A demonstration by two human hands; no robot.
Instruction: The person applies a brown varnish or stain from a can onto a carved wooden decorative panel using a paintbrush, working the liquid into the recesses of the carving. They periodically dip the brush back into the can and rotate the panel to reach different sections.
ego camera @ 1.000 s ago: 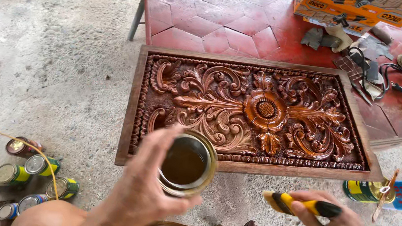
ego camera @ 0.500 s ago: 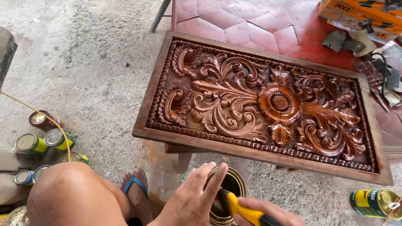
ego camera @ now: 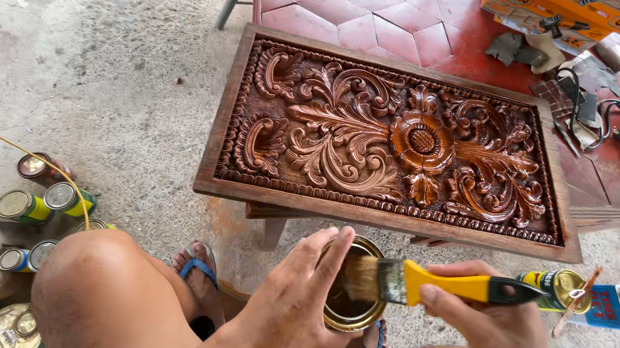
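An open tin (ego camera: 349,297) of dark finish is being gripped around its side by the left hand (ego camera: 295,303), and a yellow-handled brush (ego camera: 436,284) is being held closed in the right hand (ego camera: 497,332), its bristles being wiped at the tin's rim. Just beyond the hands, a carved wooden panel (ego camera: 394,141) is lying flat on a low red counter (ego camera: 388,13); its relief is already looking glossy and brown, so coating is judged well along, though the plain frame is appearing duller. Small cans (ego camera: 22,205) are standing left of the hands on a rough concrete floor (ego camera: 107,61).
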